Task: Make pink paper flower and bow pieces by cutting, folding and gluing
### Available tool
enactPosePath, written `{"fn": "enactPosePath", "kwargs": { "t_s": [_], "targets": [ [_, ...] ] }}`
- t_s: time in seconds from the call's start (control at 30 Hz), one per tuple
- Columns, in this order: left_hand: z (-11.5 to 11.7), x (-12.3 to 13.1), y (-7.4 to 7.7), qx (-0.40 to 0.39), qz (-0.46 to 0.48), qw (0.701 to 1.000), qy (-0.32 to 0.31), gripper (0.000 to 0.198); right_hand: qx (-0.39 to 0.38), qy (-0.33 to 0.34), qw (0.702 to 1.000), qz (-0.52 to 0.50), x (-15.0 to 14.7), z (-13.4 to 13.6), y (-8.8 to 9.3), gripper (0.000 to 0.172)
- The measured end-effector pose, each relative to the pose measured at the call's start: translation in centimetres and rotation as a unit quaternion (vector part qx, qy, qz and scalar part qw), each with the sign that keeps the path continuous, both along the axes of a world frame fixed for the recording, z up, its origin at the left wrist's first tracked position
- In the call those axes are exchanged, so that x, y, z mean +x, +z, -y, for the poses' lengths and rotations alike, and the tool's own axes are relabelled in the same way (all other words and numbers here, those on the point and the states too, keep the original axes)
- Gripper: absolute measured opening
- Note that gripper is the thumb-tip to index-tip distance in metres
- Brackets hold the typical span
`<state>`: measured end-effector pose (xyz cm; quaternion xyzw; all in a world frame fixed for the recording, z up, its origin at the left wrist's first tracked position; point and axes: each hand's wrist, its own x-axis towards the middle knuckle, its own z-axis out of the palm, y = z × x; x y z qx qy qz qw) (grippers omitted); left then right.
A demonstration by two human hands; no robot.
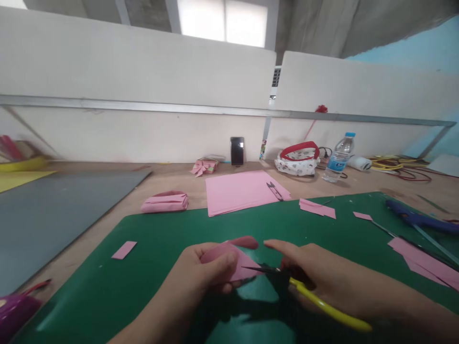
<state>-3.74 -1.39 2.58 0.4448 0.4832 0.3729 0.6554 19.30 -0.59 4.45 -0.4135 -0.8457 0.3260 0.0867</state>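
Note:
A folded pink paper piece (242, 272) is pinched between the thumb and fingers of my left hand (211, 270), above the green mat (161, 243). My right hand (308, 267) grips yellow-handled scissors (330, 308), its index finger stretched toward the paper. The dark scissor blades lie at the paper's right edge, one of them across its face. A small pink strip (124, 250) rests on the mat to the left.
Pink sheets (240, 191) with small snips (274, 190) lie behind the mat. Further back stand a phone (237, 151), a white pouch (297, 165) and a water bottle (339, 160). A blue glue gun (423, 220) and pink strips (426, 263) are at right.

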Motion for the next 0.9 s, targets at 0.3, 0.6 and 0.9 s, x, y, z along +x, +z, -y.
{"fn": "enactPosePath", "kwargs": {
  "t_s": [0.3,0.6,0.9],
  "targets": [
    [0.2,0.2,0.0,-0.019,0.005,0.999,-0.029,0.028,-0.092,-0.091,0.986,-0.103,0.0,-1.0,1.6,0.019],
    [1.4,1.7,-0.9,-0.086,-0.007,0.967,-0.241,0.024,-0.226,-0.102,0.926,-0.285,-3.1,0.6,0.4,0.033],
    [1.1,1.5,-2.3,-0.093,-0.005,0.966,-0.242,0.026,-0.294,-0.087,0.915,-0.263,-3.4,0.6,-0.3,0.029]
  ]
}}
